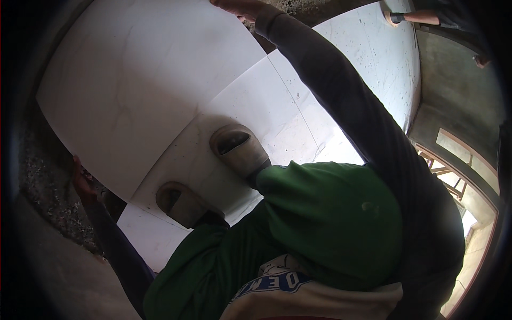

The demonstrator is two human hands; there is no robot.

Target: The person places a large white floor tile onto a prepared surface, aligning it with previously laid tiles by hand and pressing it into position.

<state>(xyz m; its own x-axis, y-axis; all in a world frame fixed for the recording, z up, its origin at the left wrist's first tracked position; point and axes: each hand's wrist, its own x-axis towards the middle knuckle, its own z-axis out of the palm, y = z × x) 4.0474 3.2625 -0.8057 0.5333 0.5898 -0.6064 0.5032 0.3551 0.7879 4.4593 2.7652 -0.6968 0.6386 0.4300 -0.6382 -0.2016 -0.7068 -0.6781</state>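
Observation:
A large white floor tile [154, 80] with faint grey veins fills the far left of the view. My left hand [84, 184] grips its left edge near the lower corner, and some of those fingers are hidden by the tile. With the arm stretched far forward, my right hand [242, 9] holds the tile's opposite edge at the top of the view. Along its near side, the tile meets or slightly overlaps the laid white tiles [277, 101]; which of the two I cannot tell.
My shoes [240, 149] stand on the laid tiles close to the held tile. Dark rough gravelly ground [58, 197] runs along the left wall. Another person's foot [396, 18] rests on the tiles at the far right. A window frame [453, 165] stands at right.

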